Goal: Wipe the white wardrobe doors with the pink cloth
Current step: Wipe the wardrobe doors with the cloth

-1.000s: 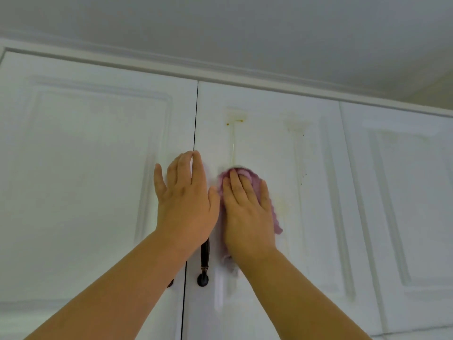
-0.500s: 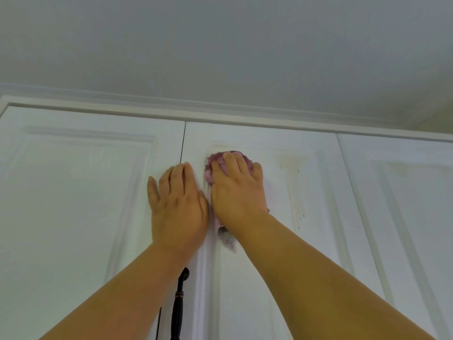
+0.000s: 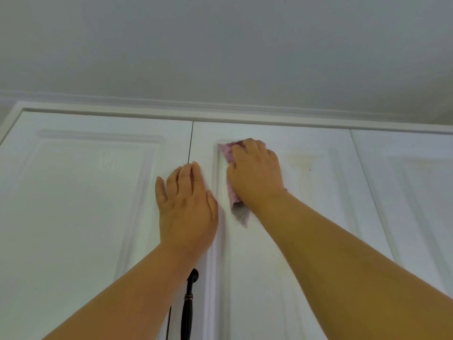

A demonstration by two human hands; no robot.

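right hand (image 3: 255,173) fingers flat — pressing pink cloth (image 3: 226,153) on wardrobe door (image 3: 294,217); left hand (image 3: 187,207) fingers flat beside.

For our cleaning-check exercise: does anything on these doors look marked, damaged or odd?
Yes. A yellowish stain with small dark specks marks the middle door, just right of the right hand pressing the cloth. It stands out against the white.

Soft, even, diffuse light, slightly cool; faint shadow just right of the left hand (image 3: 187,209); slight blur at its fingertips; wide-angle bowing of the cornice (image 3: 220,109) above it; no glare.
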